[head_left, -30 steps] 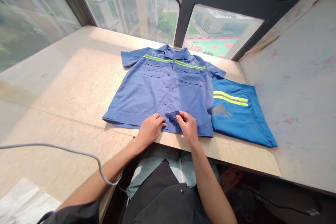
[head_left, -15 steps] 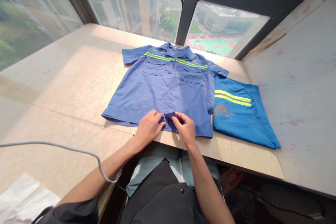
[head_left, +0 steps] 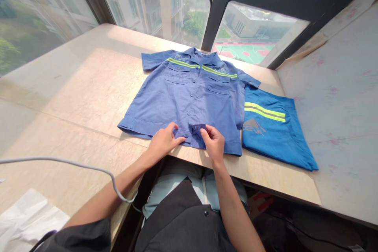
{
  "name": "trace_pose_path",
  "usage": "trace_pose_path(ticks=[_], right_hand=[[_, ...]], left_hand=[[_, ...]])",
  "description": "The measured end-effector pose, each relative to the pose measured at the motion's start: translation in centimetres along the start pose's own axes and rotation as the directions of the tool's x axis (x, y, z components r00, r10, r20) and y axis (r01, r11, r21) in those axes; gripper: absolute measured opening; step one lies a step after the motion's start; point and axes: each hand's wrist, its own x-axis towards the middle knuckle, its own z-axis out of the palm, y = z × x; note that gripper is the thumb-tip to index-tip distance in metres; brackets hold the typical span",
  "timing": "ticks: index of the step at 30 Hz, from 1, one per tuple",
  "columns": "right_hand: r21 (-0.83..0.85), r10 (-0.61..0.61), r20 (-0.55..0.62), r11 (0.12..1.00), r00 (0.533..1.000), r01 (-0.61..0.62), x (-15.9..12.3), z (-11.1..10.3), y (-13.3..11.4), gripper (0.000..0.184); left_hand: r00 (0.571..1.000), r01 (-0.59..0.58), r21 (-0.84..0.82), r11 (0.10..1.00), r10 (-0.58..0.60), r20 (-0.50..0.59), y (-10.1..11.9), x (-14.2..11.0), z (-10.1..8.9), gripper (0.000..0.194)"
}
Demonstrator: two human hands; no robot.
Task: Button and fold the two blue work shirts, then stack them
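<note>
The shirt (head_left: 177, 98) lies front up on the surface (head_left: 76, 90), hem near the front edge. The right hand's (head_left: 214, 141) grip pinches a turned-up flap at the hem; the left hand's (head_left: 163, 140) is loose, thumb beside the lowest button (head_left: 186, 136). A folded garment (head_left: 274, 138) lies just right of the shirt.

Shirt (head_left: 175, 102) on tabletop (head_left: 97, 82) before window (head_left: 168, 12), second garment (head_left: 273, 138) at right, cable (head_left: 85, 165) at left.
</note>
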Motion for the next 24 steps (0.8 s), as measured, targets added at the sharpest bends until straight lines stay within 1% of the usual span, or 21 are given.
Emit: trace_pose_path(ticks=[2, 5, 8, 10, 12, 15, 17, 19, 21, 24], right_hand=[[0.002, -0.003, -0.002, 1.000, 1.000, 0.003, 0.0, 0.0, 0.0, 0.033], [0.020, -0.001, -0.016, 1.000, 1.000, 0.001, 0.0, 0.1, -0.1, 0.033], [0.080, 0.018, -0.029, 0.997, 0.999, -0.015, 0.3, 0.2, -0.3, 0.033], [0.127, 0.029, -0.037, 0.992, 0.999, -0.024, 0.6, 0.2, -0.6, 0.033], [0.147, 0.020, -0.074, 0.989, 0.997, -0.008, 0.9, 0.3, -1.0, 0.031], [0.123, -0.019, -0.170, 0.992, 0.985, 0.041, 1.1, 0.7, -1.7, 0.031], [0.096, -0.049, -0.187, 0.993, 0.981, 0.068, 0.9, 1.1, -2.0, 0.031], [0.080, -0.077, -0.130, 0.993, 0.989, 0.088, 0.6, 1.6, -2.1, 0.029], [0.086, -0.092, -0.037, 0.992, 0.995, 0.095, 0.3, 1.9, -2.1, 0.026], [0.113, -0.089, 0.052, 0.990, 0.995, 0.083, 0.0, 2.1, -2.0, 0.023]], left_hand=[[0.999, -0.032, 0.103, 0.994, 0.032, 0.001, 0.2, -0.3, 0.2, 0.048], [0.995, -0.080, 0.259, 0.963, 0.093, -0.037, 0.8, -0.8, 0.5, 0.038], [0.990, -0.096, 0.307, 0.947, 0.123, -0.071, 1.0, -0.9, 0.9, 0.024], [0.982, -0.135, 0.294, 0.946, 0.168, -0.090, 0.8, -0.8, 1.1, 0.022], [0.962, -0.202, 0.266, 0.943, 0.242, -0.128, 0.4, -0.6, 1.2, 0.021], [0.911, -0.300, 0.205, 0.932, 0.344, -0.228, 0.0, -0.4, 1.4, 0.019], [0.870, -0.371, 0.138, 0.919, 0.395, -0.295, -0.2, -0.2, 1.4, 0.018], [0.834, -0.446, 0.058, 0.893, 0.438, -0.337, -0.2, 0.0, 1.4, 0.019], [0.811, -0.506, -0.009, 0.863, 0.472, -0.346, -0.2, 0.3, 1.5, 0.019], [0.806, -0.531, -0.056, 0.845, 0.484, -0.339, 0.0, 0.6, 1.5, 0.017]])
